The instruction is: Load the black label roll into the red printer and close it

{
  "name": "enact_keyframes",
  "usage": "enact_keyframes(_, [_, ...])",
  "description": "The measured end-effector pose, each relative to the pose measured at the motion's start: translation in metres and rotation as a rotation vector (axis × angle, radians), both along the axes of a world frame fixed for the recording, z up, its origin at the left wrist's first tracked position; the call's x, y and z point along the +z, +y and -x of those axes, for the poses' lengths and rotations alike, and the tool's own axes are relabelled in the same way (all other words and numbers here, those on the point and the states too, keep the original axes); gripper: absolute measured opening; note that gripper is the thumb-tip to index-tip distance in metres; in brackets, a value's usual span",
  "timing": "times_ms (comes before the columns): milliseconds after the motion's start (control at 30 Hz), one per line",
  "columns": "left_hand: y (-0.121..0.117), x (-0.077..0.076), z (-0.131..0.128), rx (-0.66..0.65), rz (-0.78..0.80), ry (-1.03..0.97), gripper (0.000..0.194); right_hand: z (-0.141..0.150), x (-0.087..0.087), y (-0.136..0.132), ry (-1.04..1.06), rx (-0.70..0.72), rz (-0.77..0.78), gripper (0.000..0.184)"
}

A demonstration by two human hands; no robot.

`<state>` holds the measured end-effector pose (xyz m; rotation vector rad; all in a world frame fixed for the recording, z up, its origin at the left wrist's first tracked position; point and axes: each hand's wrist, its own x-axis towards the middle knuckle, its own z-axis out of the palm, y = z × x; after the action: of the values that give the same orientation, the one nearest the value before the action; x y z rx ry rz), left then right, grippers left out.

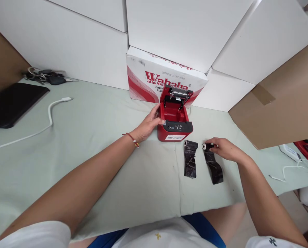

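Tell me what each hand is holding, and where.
Left hand: the red device, by its left side. Right hand: the rightmost black roll, by its wound end.

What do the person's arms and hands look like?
The left hand and right hand wear no gloves. A thin reddish cord bracelet circles the left wrist. The left sleeve is short and white; so is the right sleeve, which has a dark emblem.
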<state>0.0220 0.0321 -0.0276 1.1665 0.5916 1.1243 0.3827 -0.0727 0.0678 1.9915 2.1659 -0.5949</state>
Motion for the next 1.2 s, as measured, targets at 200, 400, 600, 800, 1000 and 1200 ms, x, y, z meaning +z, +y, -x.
enact_keyframes(200, [-0.004, 0.003, 0.0, 0.025, -0.009, 0.027, 0.1, 0.005, 0.019, -0.004, 0.006, 0.122, 0.089, 0.037])
enact_keyframes(400, [-0.004, 0.002, 0.001, 0.033, 0.023, 0.041, 0.101, 0.041, 0.121, 0.004, 0.166, 0.304, 0.123, 0.034])
enact_keyframes(600, [-0.001, -0.002, 0.002, 0.032, 0.027, 0.022, 0.105, 0.15, 0.106, 0.053, -0.046, 0.31, -0.241, 0.045])
enact_keyframes(800, [0.0, 0.0, 0.001, 0.005, 0.061, 0.032, 0.11, 0.199, 0.059, 0.092, -0.296, 0.287, -0.204, 0.038])
enact_keyframes(1000, [0.005, -0.002, -0.001, 0.003, 0.033, 0.004, 0.11, 0.214, 0.045, 0.126, -0.32, 0.263, -0.113, 0.034])
enact_keyframes(1200, [0.004, -0.001, -0.002, 0.003, 0.057, 0.01, 0.114, 0.205, 0.043, 0.119, -0.214, 0.282, -0.135, 0.037])
